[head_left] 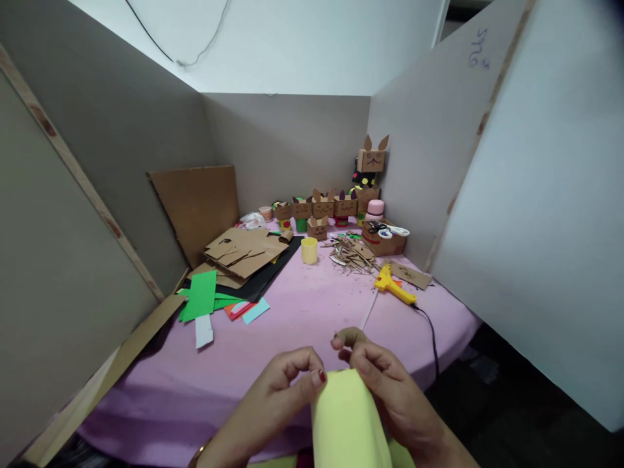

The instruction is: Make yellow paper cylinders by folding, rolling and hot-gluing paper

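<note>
A pale yellow sheet [347, 416], bent into a curve, stands up close to me at the bottom of the head view. It looks like paper or thin foam; its lower part runs out of the picture. My left hand [287, 383] is closed at its upper left corner, the thumb against the edge. At the upper right edge, my right hand [385, 380] grips the sheet with its thumb, other fingers curled beyond it. A short yellow cylinder [309, 251] stands upright on the table ahead, apart from both hands.
A yellow glue gun [394, 286] with a black cord lies right on the pink tablecloth [302, 305]. Cardboard scraps [351, 253], a box with scissors [385, 240], cardboard animal figures [322, 207], cardboard sheets [246, 252] and green paper [201, 294] surround it. Grey partitions [292, 136] enclose the table.
</note>
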### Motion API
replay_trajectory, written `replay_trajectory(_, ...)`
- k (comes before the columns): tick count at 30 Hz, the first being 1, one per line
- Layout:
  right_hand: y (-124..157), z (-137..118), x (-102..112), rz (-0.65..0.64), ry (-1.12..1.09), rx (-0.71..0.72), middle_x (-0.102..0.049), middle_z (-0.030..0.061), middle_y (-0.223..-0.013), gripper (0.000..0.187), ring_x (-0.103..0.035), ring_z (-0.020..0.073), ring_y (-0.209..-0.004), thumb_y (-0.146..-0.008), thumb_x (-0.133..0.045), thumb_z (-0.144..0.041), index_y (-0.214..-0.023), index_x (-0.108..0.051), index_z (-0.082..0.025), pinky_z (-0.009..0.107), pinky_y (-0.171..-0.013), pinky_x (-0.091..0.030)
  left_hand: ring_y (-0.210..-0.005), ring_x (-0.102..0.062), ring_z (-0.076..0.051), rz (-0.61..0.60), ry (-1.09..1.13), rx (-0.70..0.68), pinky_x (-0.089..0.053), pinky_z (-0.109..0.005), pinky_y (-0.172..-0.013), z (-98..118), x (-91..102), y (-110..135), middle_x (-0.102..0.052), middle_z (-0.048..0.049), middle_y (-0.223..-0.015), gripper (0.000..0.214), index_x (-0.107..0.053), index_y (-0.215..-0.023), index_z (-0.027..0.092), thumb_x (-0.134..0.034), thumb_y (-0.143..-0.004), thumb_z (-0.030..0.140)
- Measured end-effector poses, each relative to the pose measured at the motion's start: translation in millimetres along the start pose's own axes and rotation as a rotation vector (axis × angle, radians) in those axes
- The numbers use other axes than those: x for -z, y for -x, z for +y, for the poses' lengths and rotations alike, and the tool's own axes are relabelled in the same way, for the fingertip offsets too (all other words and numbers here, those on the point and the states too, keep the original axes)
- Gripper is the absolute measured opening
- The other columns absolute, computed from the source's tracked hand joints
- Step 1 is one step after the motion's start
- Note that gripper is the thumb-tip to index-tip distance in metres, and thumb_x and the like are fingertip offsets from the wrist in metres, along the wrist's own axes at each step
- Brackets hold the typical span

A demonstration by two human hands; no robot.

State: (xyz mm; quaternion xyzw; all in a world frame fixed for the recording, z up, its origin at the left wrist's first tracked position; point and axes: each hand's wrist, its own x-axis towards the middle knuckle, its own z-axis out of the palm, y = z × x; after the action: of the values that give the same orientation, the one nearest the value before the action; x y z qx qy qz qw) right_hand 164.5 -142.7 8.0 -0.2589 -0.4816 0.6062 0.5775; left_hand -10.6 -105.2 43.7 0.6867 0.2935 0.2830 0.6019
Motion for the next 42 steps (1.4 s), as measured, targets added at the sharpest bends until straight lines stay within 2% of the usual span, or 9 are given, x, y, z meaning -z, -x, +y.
replay_trajectory(2, -2, 0, 3, 0.007, 0.023, -0.011, -0.047, 0.0045, -0.112, 0.022, -0.047, 0.0172, -0.098, -0.089, -0.050, -0.030, -0.071, -0.055, -0.020, 0.027, -0.076, -0.041, -0.059, -0.034, -0.011, 0.016, 0.028, 0.006, -0.028, -0.024, -0.056, -2, 2.1, 1, -0.040, 0.0048, -0.064, 0.026, -0.049, -0.067, 0.018, -0.052, -0.083, 0.037)
replay_trajectory(8, -6, -14, -3, -0.044, 0.433, 0.107, -0.053, 0.0068, -0.108, 0.021, -0.045, 0.0205, -0.109, -0.089, -0.050, -0.035, -0.079, -0.061, -0.020, 0.033, -0.095, -0.030, -0.058, -0.036, -0.010, 0.048, 0.014, 0.058, -0.028, -0.024, -0.054, -1, 0.2, 0, -0.042, 0.0047, -0.063, 0.027, -0.049, -0.067, 0.018, -0.055, -0.081, 0.040)
replay_trajectory(10, -6, -15, -7, -0.077, 0.381, 0.074, -0.053, 0.0058, -0.102, 0.021, -0.048, 0.0199, -0.103, -0.086, -0.055, -0.035, -0.074, -0.062, -0.019, 0.033, -0.091, -0.034, -0.061, -0.038, -0.011, 0.038, 0.021, 0.058, -0.030, -0.024, -0.055, 0, -2.9, -1, -0.044, 0.0032, -0.067, 0.029, -0.049, -0.066, 0.017, -0.056, -0.080, 0.042)
replay_trajectory(14, -4, -8, -10, -0.035, 0.086, -0.038, -0.051, 0.0040, -0.099, 0.024, -0.050, 0.0171, -0.090, -0.080, -0.063, -0.036, -0.065, -0.060, -0.018, 0.028, -0.078, -0.040, -0.061, -0.038, -0.010, -0.007, 0.122, 0.066, -0.029, -0.023, -0.055, 1, -8.1, -1, -0.044, 0.0029, -0.069, 0.029, -0.048, -0.064, 0.017, -0.056, -0.079, 0.041)
replay_trajectory(18, -1, -2, -5, -0.012, -0.097, -0.101, -0.051, 0.0034, -0.099, 0.021, -0.050, 0.0167, -0.089, -0.076, -0.067, -0.032, -0.063, -0.060, -0.018, 0.025, -0.072, -0.040, -0.057, -0.036, -0.009, -0.013, 0.181, 0.092, -0.027, -0.023, -0.053, 0, -8.0, -1, -0.044, 0.0037, -0.065, 0.029, -0.048, -0.064, 0.017, -0.058, -0.078, 0.041)
replay_trajectory(24, -1, -2, 4, 0.034, -0.081, -0.074, -0.052, 0.0034, -0.099, 0.017, -0.049, 0.0179, -0.093, -0.077, -0.065, -0.031, -0.066, -0.060, -0.020, 0.027, -0.075, -0.041, -0.053, -0.034, -0.009, 0.056, 0.236, 0.125, -0.025, -0.023, -0.052, -2, -5.2, 1, -0.043, 0.0052, -0.057, 0.028, -0.050, -0.065, 0.016, -0.061, -0.075, 0.040)
replay_trajectory(30, -7, -11, -3, -0.037, 0.340, 0.011, -0.055, 0.0057, -0.098, 0.022, -0.049, 0.0205, -0.099, -0.082, -0.060, -0.038, -0.071, -0.063, -0.019, 0.033, -0.089, -0.034, -0.051, -0.035, -0.008, 0.074, 0.224, 0.170, -0.025, -0.022, -0.050, 0, -7.5, -1, -0.043, 0.0054, -0.057, 0.030, -0.049, -0.063, 0.017, -0.063, -0.073, 0.041)
replay_trajectory(37, -5, -2, -6, -0.019, -0.063, -0.143, -0.052, 0.0030, -0.094, 0.022, -0.051, 0.0148, -0.082, -0.073, -0.070, -0.033, -0.061, -0.062, -0.017, 0.026, -0.073, -0.042, -0.053, -0.034, -0.008, 0.025, 0.241, 0.151, -0.025, -0.022, -0.050, -9, -8.1, 0, -0.042, 0.0051, -0.060, 0.034, -0.048, -0.060, 0.017, -0.062, -0.074, 0.044)
replay_trajectory(42, -5, -2, 6, 0.020, -0.068, -0.120, -0.053, 0.0028, -0.096, 0.019, -0.051, 0.0156, -0.086, -0.074, -0.069, -0.032, -0.063, -0.061, -0.018, 0.024, -0.071, -0.042, -0.053, -0.032, -0.009, 0.103, 0.241, 0.140, -0.024, -0.023, -0.053, 0, -4.9, 1, -0.040, 0.0063, -0.055, 0.029, -0.052, -0.061, 0.016, -0.064, -0.071, 0.041)
